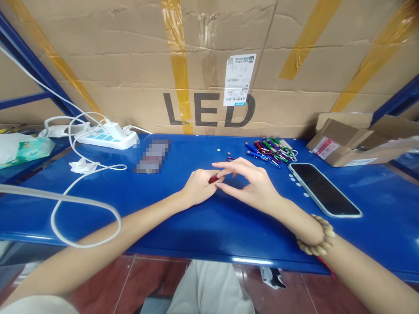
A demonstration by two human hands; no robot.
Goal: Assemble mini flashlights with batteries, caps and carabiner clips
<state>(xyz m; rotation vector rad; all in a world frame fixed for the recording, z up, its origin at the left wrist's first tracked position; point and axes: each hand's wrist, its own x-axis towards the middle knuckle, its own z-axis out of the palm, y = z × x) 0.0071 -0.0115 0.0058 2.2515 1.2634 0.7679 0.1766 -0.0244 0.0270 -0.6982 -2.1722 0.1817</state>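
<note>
My left hand [198, 186] is curled round a small red keychain flashlight [213, 178] above the middle of the blue table [196, 218]. My right hand [247, 183] meets it from the right, thumb and forefinger pinching at the red flashlight's end while the other fingers spread out. A beaded bracelet [316, 240] sits on my right wrist. Behind my right hand lies a pile of several coloured keychain flashlights [270, 150] with carabiner clips.
A phone [324, 188] lies face up to the right, with small white button cells [296, 181] beside it. An open cardboard box [356, 141] stands far right. A white power strip [108, 136] and cables [81, 205] lie left. A large LED carton forms the back wall.
</note>
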